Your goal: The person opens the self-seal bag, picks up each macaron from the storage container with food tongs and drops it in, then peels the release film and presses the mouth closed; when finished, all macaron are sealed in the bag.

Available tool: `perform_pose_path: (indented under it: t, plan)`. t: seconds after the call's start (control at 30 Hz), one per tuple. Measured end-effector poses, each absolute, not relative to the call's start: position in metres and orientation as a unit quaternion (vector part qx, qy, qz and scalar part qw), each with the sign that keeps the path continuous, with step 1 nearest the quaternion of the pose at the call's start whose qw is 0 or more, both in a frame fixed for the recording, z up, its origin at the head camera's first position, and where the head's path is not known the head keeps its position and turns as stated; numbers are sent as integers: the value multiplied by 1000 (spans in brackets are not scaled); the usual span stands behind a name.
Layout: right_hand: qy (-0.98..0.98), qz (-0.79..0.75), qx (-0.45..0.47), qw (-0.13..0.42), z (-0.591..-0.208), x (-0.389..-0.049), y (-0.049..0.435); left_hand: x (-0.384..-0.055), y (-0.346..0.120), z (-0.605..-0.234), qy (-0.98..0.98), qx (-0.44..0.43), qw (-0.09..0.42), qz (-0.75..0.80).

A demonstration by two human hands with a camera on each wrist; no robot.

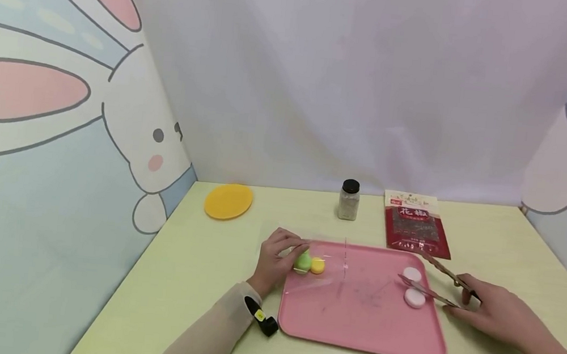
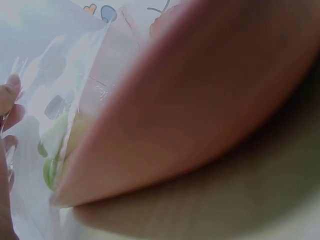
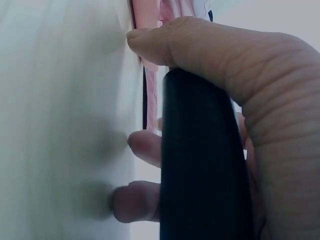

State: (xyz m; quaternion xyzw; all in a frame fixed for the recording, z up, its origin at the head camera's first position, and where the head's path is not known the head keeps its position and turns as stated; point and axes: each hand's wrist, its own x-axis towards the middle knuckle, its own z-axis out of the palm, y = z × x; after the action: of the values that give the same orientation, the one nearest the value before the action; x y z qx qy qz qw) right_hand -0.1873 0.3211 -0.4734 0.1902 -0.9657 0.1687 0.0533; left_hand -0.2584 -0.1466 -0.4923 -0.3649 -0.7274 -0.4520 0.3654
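My left hand [image 1: 278, 259] pinches a clear plastic bag [image 1: 334, 250] at the left side of a pink tray [image 1: 366, 330]. Inside or beneath the bag show a green macaron [image 1: 302, 264] and a yellow macaron [image 1: 317, 266]; the film's glare hides which. At the tray's right edge my right hand [image 1: 491, 311] grips metal tongs [image 1: 444, 268] with their arms spread. Between those arms sits one pale pink macaron [image 1: 412, 274]; a second pale macaron [image 1: 414, 298] lies just nearer to me. The right wrist view shows mostly a dark camera strap [image 3: 205, 160] and curled fingers.
Behind the tray stand a black-lidded spice jar [image 1: 349, 200] and a red spice packet [image 1: 414, 224] lying flat. A yellow plate [image 1: 228, 201] lies at the back left. Walls with rabbit drawings close in the table [image 1: 192, 271] on the left and right.
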Motion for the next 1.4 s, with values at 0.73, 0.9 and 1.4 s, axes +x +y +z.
perform_pose_path:
  t: [0.73, 0.9, 1.4]
  plan:
    - [-959, 142, 238, 66, -460, -185, 311, -256, -148, -496, -721, -363, 371, -459]
    - [-955, 141, 249, 82, -457, -188, 313, -259, -145, -489, -719, -369, 375, -454]
    - [-938, 179, 262, 138, -472, -187, 318, -259, -147, -492, -735, -359, 367, -442]
